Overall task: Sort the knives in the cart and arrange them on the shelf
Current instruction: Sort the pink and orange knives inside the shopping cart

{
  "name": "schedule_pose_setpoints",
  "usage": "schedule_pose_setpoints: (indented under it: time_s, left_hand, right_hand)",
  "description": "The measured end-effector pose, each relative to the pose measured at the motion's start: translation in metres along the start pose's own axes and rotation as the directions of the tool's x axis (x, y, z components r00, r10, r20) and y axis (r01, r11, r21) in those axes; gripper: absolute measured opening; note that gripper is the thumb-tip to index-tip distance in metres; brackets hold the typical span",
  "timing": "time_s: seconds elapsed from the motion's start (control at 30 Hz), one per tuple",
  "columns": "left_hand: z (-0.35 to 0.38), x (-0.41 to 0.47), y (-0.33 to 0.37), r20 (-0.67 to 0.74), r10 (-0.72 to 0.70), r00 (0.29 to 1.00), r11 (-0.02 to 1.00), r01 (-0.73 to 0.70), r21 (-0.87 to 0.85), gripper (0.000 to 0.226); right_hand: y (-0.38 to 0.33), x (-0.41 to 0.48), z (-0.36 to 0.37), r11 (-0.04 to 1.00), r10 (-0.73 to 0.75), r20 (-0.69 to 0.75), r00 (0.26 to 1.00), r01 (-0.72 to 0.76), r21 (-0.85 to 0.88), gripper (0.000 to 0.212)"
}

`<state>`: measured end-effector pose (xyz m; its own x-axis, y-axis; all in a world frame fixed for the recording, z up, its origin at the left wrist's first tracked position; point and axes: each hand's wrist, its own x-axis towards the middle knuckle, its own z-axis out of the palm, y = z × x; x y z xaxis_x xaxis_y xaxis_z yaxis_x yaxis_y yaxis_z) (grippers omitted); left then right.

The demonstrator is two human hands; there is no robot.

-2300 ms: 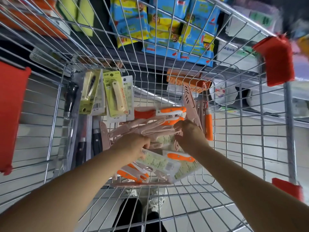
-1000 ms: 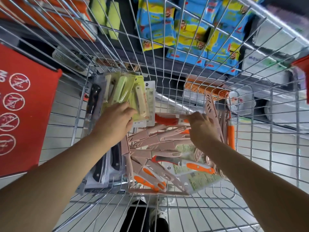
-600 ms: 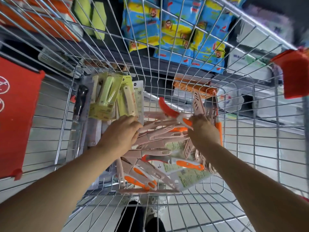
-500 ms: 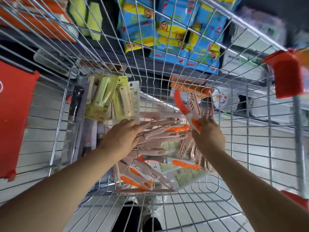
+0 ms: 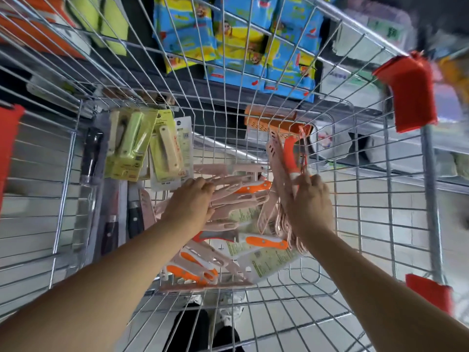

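Observation:
A pile of pink-sheathed and orange-handled knives (image 5: 238, 196) lies in the wire cart (image 5: 253, 80). My right hand (image 5: 311, 207) grips an orange-handled knife (image 5: 289, 156), held upright against a bunch of pink knives (image 5: 275, 161) at the cart's right side. My left hand (image 5: 193, 201) rests on the pink knives in the middle, fingers curled over them. Yellow-green carded knives (image 5: 132, 146) stand at the far left. Dark-handled knives (image 5: 134, 217) lie in clear packs along the left wall.
Beyond the cart's far wall hang blue and yellow packets (image 5: 236, 39) on a shelf. An orange basket (image 5: 274, 120) sits lower on the shelving. Red plastic corner guards (image 5: 408, 92) cap the cart rim. My shoes (image 5: 228, 311) show through the cart floor.
My right hand has lifted the orange-handled knife off the pile and swung it upright against the pink knives on the right. My left hand went from the yellow-green packs down onto the pink knives.

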<state>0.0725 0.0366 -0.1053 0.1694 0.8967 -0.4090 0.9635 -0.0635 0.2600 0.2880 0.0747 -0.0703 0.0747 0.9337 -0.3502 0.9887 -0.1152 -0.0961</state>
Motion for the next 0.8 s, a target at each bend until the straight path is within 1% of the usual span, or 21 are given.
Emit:
schedule_pose_setpoints:
  time_s: [0.07, 0.1, 0.17, 0.2, 0.33, 0.47, 0.53, 0.6, 0.63, 0.7, 0.73, 0.77, 0.8]
  left_hand:
    - [0.001, 0.003, 0.002, 0.005, -0.005, 1.0, 1.0, 0.005, 0.016, 0.049]
    - [0.001, 0.004, 0.003, 0.009, -0.009, 1.0, 1.0, 0.009, 0.02, 0.048]
    - [0.002, 0.005, 0.004, 0.007, -0.021, 1.0, 1.0, 0.021, 0.021, 0.043]
    - [0.002, 0.006, 0.004, 0.004, -0.027, 1.0, 0.999, 0.027, 0.019, 0.04]
    - [0.002, 0.008, 0.004, 0.009, -0.013, 1.0, 1.0, 0.012, 0.029, 0.034]
    - [-0.001, 0.007, 0.004, 0.011, -0.003, 1.0, 1.0, 0.003, -0.007, 0.027]
    - [-0.002, 0.006, 0.003, -0.008, 0.01, 1.0, 0.999, -0.01, -0.05, 0.024]
    - [-0.004, 0.005, -0.001, 0.002, 0.002, 1.0, 0.993, -0.002, -0.117, 0.024]
    - [-0.004, 0.005, -0.003, 0.017, -0.005, 1.0, 0.988, 0.007, -0.152, 0.023]
    - [-0.004, 0.003, -0.008, 0.061, -0.007, 0.998, 0.98, 0.019, -0.196, 0.022]
    - [-0.003, 0.002, -0.01, 0.087, 0.004, 0.996, 0.98, 0.013, -0.199, 0.023]
    - [-0.003, 0.001, -0.011, 0.104, 0.022, 0.994, 0.982, -0.002, -0.19, 0.025]
    - [-0.002, 0.0, -0.011, 0.109, 0.035, 0.993, 0.985, -0.016, -0.172, 0.026]
  right_hand:
    - [-0.006, -0.002, 0.005, 0.987, -0.158, 0.069, 0.985, 0.156, 0.039, 0.039]
    - [-0.009, -0.003, 0.007, 0.975, -0.219, 0.092, 0.971, 0.214, 0.063, 0.035]
    - [-0.017, -0.003, 0.008, 0.947, -0.32, 0.099, 0.942, 0.315, 0.065, 0.031]
    - [-0.022, -0.003, 0.008, 0.939, -0.343, 0.114, 0.933, 0.338, 0.059, 0.032]
    - [-0.031, -0.001, 0.012, 0.934, -0.355, 0.211, 0.911, 0.352, 0.056, 0.04]
    - [-0.032, -0.001, 0.019, 0.889, -0.424, 0.306, 0.853, 0.456, -0.041, 0.047]
    - [-0.035, -0.002, 0.021, 0.875, -0.438, 0.277, 0.855, 0.476, -0.085, 0.048]
    - [-0.04, -0.003, 0.023, 0.877, -0.453, 0.208, 0.867, 0.475, -0.072, 0.048]
    - [-0.043, -0.004, 0.023, 0.868, -0.474, 0.193, 0.859, 0.493, -0.064, 0.049]
    - [-0.049, -0.005, 0.025, 0.829, -0.531, 0.24, 0.812, 0.557, -0.05, 0.051]
    - [-0.051, -0.005, 0.026, 0.814, -0.549, 0.274, 0.79, 0.58, -0.041, 0.049]
    - [-0.051, -0.007, 0.027, 0.804, -0.559, 0.281, 0.78, 0.593, -0.046, 0.045]
    - [-0.05, -0.008, 0.026, 0.8, -0.565, 0.249, 0.787, 0.596, -0.072, 0.042]
